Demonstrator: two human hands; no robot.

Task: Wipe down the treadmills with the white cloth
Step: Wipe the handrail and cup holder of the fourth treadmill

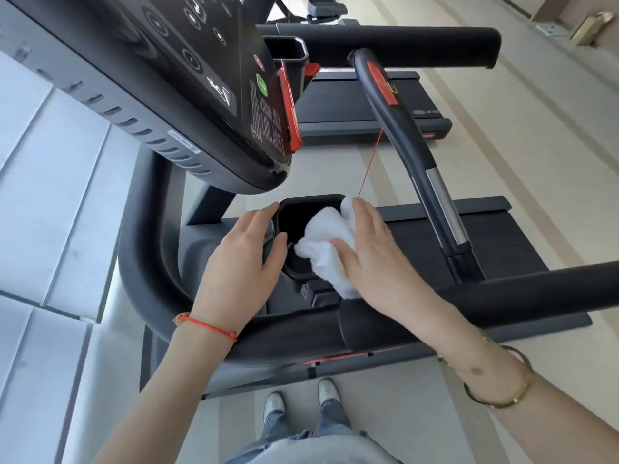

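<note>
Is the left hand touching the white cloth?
Apart. The head view shows the left hand resting on the cup holder rim, dark gap before the white cloth.

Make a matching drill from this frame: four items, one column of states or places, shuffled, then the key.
Items
1. crumpled white cloth
2. left hand
3. right hand
4. thin red safety cord

States or places
A. resting on the black cup holder's left rim
B. pressing the cloth
C. hanging taut beside the black handlebar
D. draped over the holder's right edge

Pairs: 1-D, 2-A, 3-B, 4-C
</note>
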